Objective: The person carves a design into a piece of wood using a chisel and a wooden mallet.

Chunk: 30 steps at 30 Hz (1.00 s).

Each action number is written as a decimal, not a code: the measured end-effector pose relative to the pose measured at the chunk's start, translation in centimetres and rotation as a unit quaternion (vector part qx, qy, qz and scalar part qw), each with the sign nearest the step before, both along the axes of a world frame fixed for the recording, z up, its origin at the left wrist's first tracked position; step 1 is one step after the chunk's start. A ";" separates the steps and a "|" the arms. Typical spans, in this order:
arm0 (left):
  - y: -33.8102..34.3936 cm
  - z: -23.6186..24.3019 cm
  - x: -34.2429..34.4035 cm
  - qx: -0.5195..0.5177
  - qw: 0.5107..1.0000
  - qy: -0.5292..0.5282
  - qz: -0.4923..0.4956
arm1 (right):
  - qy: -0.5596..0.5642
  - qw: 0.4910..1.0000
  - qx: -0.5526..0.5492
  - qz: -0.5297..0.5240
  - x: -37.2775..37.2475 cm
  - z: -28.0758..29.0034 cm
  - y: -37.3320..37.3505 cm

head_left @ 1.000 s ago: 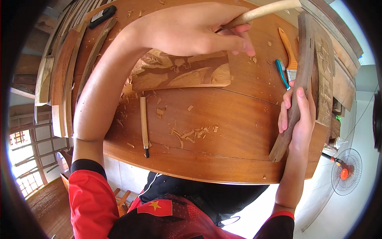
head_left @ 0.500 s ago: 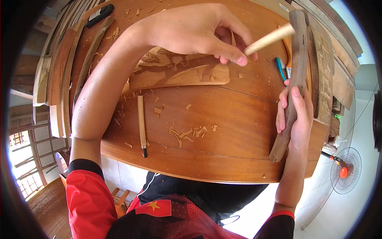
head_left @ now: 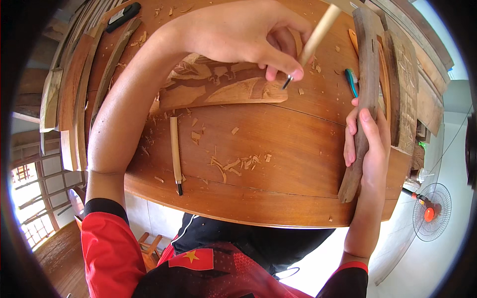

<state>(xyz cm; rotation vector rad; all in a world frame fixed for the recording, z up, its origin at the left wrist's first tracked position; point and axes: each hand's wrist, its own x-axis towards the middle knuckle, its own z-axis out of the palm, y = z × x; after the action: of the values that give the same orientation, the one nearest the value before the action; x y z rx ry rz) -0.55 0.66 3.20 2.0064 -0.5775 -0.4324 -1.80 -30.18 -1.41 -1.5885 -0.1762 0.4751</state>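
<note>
Chisel (head_left: 320,32): one of two, tip downward, pinched in the left hand (head_left: 253,37), fingers nearly closed
Carved panel (head_left: 223,92): one, beneath the left fingers, near the chisel's tip
Wooden bar (head_left: 366,54): one, dark, gripped by the right hand (head_left: 372,144), fingers curled around it
Second chisel (head_left: 175,154): on the surface (head_left: 283,149), bodyward of the left fingers
Teal brush (head_left: 351,83): one, just beyond the right fingers
</note>
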 end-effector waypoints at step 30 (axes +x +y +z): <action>-5.2 -0.1 -1.6 -0.195 0.956 0.024 0.216 | -0.011 0.993 -0.093 0.075 -0.8 0.3 1.9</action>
<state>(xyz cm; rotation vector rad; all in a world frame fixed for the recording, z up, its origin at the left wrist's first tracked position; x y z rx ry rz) -2.16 -4.50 3.09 1.6710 -0.1618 -0.0863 -2.56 -28.26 -1.07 -1.7703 -0.2757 0.6040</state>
